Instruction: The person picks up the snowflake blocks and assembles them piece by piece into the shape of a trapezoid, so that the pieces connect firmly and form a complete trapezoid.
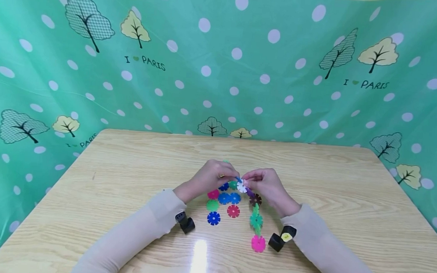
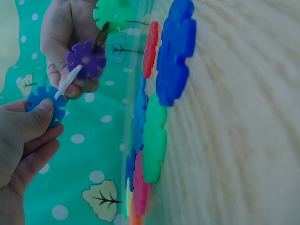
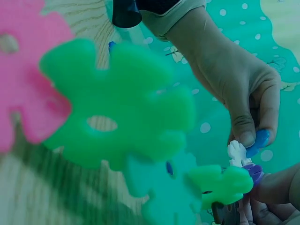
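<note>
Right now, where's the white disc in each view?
Head: white disc, slightly right of centre, below mid-height.
Left wrist: white disc, left side, above mid-height, nearly edge-on.
Right wrist: white disc, right side, below mid-height.
Shared landmark: purple disc, directly against it in all three.

Notched blue disc (image 2: pixel 57 110), pinched, chain of multicoloured discs (image 1: pixel 256 221), white-ended

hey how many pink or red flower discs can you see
3: a pink disc on the table near the left hand, a red disc just nearer than the blue pair, another pink disc at the chain's near end. The left hand may hide more.
</note>
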A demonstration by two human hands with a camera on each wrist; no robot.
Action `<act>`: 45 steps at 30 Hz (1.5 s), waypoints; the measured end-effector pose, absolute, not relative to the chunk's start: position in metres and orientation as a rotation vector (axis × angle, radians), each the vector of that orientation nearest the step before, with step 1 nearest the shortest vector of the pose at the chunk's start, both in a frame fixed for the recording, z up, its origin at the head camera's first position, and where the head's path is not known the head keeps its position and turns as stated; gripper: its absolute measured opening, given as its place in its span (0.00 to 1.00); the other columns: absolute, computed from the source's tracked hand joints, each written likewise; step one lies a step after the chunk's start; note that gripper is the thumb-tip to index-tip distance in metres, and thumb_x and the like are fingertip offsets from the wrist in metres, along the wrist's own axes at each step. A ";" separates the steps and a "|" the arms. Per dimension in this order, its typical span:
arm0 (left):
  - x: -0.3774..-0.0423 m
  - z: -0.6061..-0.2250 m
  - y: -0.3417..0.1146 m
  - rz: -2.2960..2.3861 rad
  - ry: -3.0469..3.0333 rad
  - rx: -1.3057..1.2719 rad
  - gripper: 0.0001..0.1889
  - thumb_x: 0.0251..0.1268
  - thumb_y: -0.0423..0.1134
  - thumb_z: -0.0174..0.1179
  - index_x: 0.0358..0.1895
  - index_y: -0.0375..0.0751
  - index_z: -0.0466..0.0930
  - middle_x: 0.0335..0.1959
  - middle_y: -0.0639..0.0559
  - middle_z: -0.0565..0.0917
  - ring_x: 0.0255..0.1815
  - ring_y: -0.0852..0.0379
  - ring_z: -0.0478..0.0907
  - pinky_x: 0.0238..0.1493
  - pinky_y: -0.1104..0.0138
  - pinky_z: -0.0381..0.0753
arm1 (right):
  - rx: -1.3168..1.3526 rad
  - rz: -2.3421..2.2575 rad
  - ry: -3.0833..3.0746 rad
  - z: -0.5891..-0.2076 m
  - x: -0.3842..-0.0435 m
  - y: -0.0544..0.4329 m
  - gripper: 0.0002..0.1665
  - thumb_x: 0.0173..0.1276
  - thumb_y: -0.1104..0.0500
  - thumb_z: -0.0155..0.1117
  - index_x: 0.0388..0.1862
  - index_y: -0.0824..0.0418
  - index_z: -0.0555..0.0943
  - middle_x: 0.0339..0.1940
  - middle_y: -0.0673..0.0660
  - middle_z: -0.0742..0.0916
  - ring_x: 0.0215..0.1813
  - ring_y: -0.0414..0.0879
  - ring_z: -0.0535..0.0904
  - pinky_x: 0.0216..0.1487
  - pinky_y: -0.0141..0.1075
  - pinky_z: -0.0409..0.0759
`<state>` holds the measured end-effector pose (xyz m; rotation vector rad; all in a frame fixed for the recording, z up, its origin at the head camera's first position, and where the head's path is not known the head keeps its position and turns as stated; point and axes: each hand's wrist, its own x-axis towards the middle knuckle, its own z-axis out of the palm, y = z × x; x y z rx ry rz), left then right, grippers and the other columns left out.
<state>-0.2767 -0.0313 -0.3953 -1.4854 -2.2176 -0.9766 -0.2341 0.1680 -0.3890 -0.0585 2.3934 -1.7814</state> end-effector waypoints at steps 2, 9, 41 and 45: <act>-0.276 -0.395 -0.032 -0.954 -2.197 -1.503 0.07 0.52 0.24 0.66 0.34 0.38 0.87 0.33 0.51 0.87 0.35 0.59 0.84 0.42 0.80 0.78 | -0.063 -1.771 2.400 -0.389 -0.234 0.168 0.09 0.60 0.72 0.64 0.40 0.74 0.81 0.31 0.57 0.86 0.31 0.41 0.80 0.34 0.28 0.80; -0.277 -0.395 -0.033 -0.976 -2.222 -1.531 0.07 0.54 0.25 0.65 0.35 0.37 0.87 0.34 0.49 0.87 0.37 0.59 0.84 0.44 0.80 0.78 | -0.078 -1.758 2.395 -0.389 -0.235 0.168 0.09 0.59 0.73 0.64 0.40 0.74 0.82 0.31 0.57 0.86 0.30 0.41 0.80 0.34 0.28 0.81; -0.281 -0.400 -0.051 -1.742 -2.663 -0.980 0.10 0.57 0.30 0.65 0.43 0.37 0.85 0.41 0.48 0.86 0.40 0.59 0.84 0.42 0.70 0.83 | -0.224 -1.699 2.376 -0.392 -0.240 0.173 0.11 0.62 0.63 0.65 0.43 0.67 0.83 0.35 0.57 0.88 0.35 0.43 0.81 0.37 0.32 0.80; -0.284 -0.400 -0.064 -1.699 -2.764 -0.887 0.12 0.57 0.30 0.65 0.45 0.38 0.84 0.42 0.49 0.86 0.42 0.58 0.83 0.43 0.70 0.82 | -0.196 -1.670 2.378 -0.392 -0.240 0.173 0.12 0.63 0.62 0.65 0.43 0.66 0.83 0.36 0.55 0.87 0.36 0.43 0.81 0.38 0.33 0.79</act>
